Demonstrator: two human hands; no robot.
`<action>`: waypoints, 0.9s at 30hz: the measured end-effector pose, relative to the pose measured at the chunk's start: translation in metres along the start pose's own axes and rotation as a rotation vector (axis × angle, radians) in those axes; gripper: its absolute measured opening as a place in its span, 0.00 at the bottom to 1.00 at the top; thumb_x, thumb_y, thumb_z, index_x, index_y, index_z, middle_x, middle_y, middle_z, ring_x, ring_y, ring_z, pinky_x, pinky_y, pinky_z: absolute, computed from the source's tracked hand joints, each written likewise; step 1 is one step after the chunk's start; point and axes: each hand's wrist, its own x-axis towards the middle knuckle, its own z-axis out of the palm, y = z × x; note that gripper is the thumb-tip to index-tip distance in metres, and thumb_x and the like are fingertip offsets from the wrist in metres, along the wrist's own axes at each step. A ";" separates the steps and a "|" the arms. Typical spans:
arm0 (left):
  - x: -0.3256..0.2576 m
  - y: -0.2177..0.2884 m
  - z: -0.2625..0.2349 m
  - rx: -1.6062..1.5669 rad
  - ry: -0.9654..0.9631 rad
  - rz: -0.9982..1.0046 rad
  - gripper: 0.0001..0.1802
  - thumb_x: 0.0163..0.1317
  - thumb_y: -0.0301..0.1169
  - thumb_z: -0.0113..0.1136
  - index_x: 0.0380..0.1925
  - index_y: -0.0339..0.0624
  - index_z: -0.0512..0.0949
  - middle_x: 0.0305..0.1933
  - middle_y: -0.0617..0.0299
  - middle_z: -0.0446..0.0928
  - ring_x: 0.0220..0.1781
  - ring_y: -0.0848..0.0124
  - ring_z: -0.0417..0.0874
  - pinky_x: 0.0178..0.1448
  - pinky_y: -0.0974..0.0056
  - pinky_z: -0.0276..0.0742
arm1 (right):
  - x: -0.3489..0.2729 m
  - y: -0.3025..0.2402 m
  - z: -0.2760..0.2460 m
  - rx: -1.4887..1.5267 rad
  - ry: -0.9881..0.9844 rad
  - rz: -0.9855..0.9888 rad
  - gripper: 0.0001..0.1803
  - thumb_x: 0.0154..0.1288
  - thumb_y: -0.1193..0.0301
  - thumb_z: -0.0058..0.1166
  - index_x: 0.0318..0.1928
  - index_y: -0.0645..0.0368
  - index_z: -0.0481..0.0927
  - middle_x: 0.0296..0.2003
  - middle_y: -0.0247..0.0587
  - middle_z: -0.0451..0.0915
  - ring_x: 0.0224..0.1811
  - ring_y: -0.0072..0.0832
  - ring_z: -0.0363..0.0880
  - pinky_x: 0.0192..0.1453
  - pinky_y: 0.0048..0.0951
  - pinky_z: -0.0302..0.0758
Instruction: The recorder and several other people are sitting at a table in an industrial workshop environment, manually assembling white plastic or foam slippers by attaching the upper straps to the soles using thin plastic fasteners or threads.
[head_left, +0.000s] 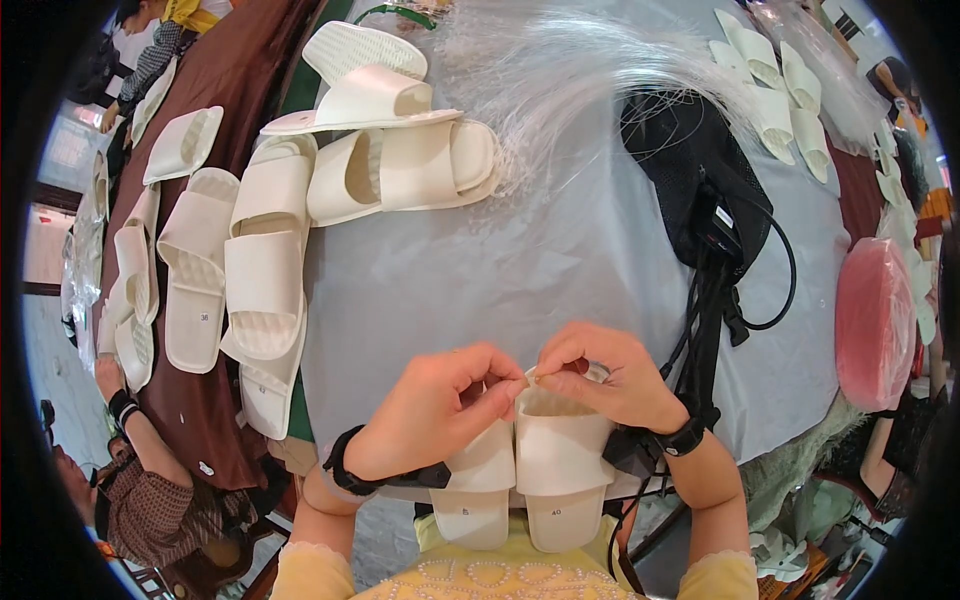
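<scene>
A pair of white slide slippers (pixel 540 470) lies side by side at the near edge of the grey table (pixel 560 250), heels toward me. My left hand (pixel 435 410) and my right hand (pixel 605 375) meet over the straps at the toe end, fingers pinched together on a small thin thing between them that I cannot make out. Both wrists wear black bands.
A heap of white slippers (pixel 300 200) fills the table's left side, more slippers (pixel 775 95) lie at the far right. A bundle of thin clear strands (pixel 570 60) fans across the back. A black pouch with cables (pixel 705 200) sits right, a pink bag (pixel 875 320) beyond. Another person (pixel 150 490) sits lower left.
</scene>
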 end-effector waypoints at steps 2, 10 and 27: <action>0.000 0.001 0.000 0.017 0.011 0.031 0.06 0.59 0.26 0.53 0.35 0.35 0.74 0.22 0.65 0.76 0.23 0.83 0.72 0.26 0.74 0.68 | 0.000 0.000 0.000 -0.003 0.002 0.015 0.04 0.58 0.75 0.54 0.35 0.58 0.78 0.30 0.30 0.75 0.28 0.16 0.67 0.30 0.18 0.63; -0.003 0.003 0.000 0.196 0.124 0.053 0.06 0.54 0.29 0.59 0.32 0.40 0.78 0.21 0.64 0.76 0.18 0.76 0.67 0.24 0.73 0.65 | 0.000 0.000 0.003 0.042 0.037 0.125 0.05 0.56 0.74 0.56 0.34 0.58 0.78 0.27 0.28 0.73 0.26 0.16 0.65 0.30 0.18 0.63; -0.002 0.010 -0.004 0.269 0.122 0.077 0.06 0.53 0.28 0.60 0.31 0.42 0.80 0.23 0.61 0.77 0.20 0.73 0.72 0.26 0.71 0.68 | -0.001 0.007 0.003 0.115 0.039 0.100 0.04 0.57 0.74 0.55 0.34 0.59 0.76 0.27 0.26 0.72 0.27 0.13 0.64 0.30 0.16 0.62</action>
